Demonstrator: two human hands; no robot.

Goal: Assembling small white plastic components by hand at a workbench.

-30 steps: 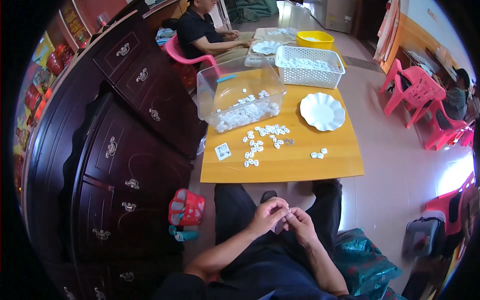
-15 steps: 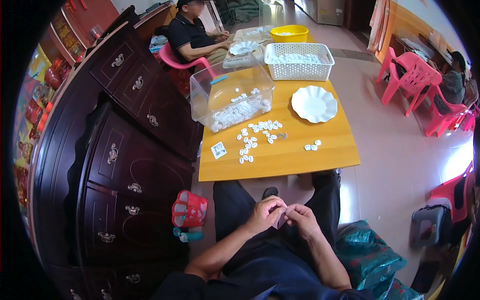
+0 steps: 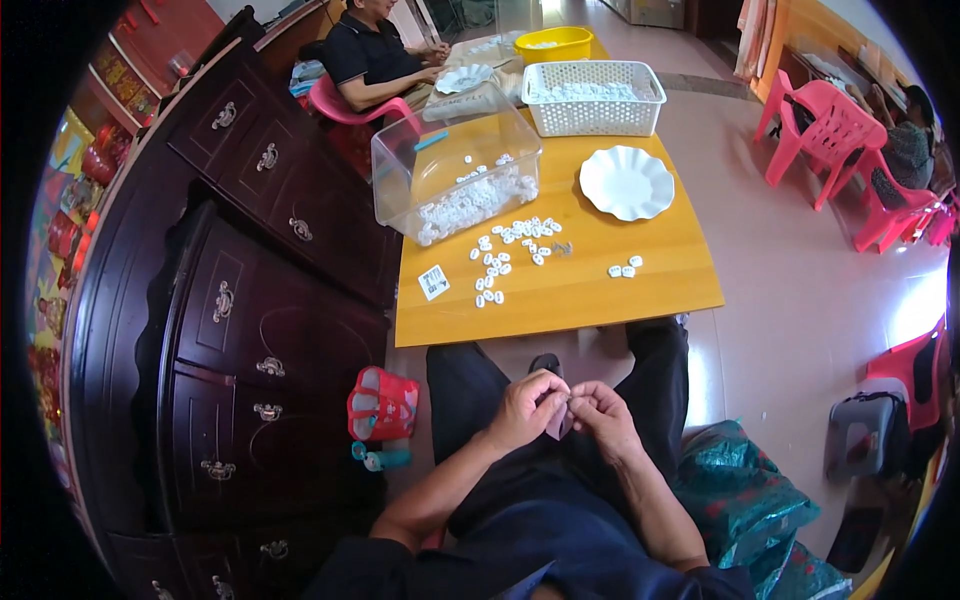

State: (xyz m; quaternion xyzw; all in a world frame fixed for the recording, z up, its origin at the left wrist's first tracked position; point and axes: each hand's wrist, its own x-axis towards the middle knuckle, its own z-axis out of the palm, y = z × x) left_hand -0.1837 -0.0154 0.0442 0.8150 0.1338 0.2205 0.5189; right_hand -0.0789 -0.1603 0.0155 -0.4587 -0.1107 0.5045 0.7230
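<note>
My left hand [image 3: 527,408] and my right hand [image 3: 604,418] meet over my lap, just short of the table's near edge. Both are closed in a pinch, fingertips together; whatever is between them is too small to make out. On the wooden table [image 3: 640,300] lie several small white oval pieces [image 3: 491,265] with dark marks, spread in a loose cluster. A few tiny metal bits [image 3: 562,249] sit beside them. Three more white pieces [image 3: 625,268] rest to the right, and a printed square card [image 3: 433,282] to the left.
A clear plastic bin [image 3: 455,185] holds many white pieces. Behind are a white basket [image 3: 595,98], a yellow basin [image 3: 553,43] and a scalloped plate [image 3: 627,183]. A dark dresser [image 3: 290,330] stands left; a red bag [image 3: 383,403] and green sack [image 3: 740,490] flank my legs. Another person [image 3: 375,60] sits far left.
The whole view has shifted slightly, so the table appears higher up. My hands stay pinched together in nearly the same spot. The other person's head is tilted differently.
</note>
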